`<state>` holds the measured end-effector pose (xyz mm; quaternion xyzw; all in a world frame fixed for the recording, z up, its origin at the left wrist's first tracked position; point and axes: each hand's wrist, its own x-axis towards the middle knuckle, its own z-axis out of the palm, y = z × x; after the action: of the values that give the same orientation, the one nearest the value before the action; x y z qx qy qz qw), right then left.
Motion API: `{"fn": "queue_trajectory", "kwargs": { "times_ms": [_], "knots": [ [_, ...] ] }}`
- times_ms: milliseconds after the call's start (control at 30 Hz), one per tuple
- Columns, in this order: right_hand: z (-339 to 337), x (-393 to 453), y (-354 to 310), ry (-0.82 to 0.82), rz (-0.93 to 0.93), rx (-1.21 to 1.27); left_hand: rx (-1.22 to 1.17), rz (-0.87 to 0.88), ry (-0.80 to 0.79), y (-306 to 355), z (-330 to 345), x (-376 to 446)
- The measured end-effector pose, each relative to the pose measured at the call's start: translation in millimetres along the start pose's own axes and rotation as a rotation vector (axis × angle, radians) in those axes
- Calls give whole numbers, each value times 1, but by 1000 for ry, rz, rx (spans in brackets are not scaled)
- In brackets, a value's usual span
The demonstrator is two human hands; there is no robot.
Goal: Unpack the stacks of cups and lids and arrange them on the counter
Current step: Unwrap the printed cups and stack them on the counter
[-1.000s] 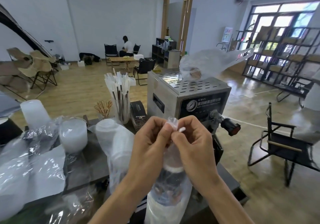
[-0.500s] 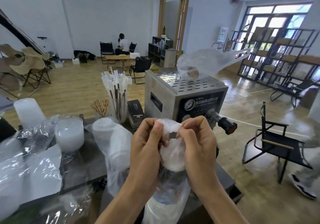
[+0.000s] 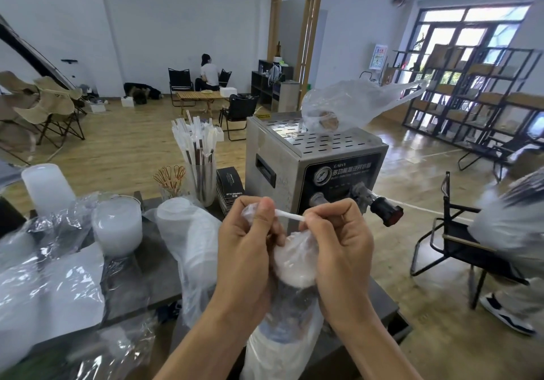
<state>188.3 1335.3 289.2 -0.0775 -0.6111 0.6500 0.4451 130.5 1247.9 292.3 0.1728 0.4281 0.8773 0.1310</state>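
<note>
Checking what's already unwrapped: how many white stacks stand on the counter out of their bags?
2: a tall cup stack at far left and a shorter, wider stack beside it. Others sit in plastic, and loose wrap may hide more.

Both hands, the left hand (image 3: 250, 250) and right hand (image 3: 341, 250), held the bagged stack (image 3: 294, 265) with a white tie (image 3: 290, 216) stretched between them. Directly beyond the grip stood the steel machine (image 3: 309, 167), its black knob (image 3: 385, 211) jutting near the right fingers. Just left of the grip lay another bagged stack (image 3: 188, 232); farther left, loose wrapping (image 3: 50, 285) covered the counter (image 3: 153, 265). To the right, open floor (image 3: 426, 306).
</note>
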Motion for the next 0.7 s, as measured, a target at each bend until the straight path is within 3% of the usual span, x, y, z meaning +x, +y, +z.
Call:
{"fn": "queue_trajectory", "kwargs": {
  "times_ms": [200, 433, 700],
  "knots": [
    [-3, -4, 2, -11, 32, -11, -116, -34, -3, 4, 1, 3],
    [-14, -17, 5, -126, 170, -76, 423, 72, -127, -4, -20, -18],
    [-12, -16, -4, -27, 84, -105, 505, 254, -93, 10, -17, -20]
  ]
}}
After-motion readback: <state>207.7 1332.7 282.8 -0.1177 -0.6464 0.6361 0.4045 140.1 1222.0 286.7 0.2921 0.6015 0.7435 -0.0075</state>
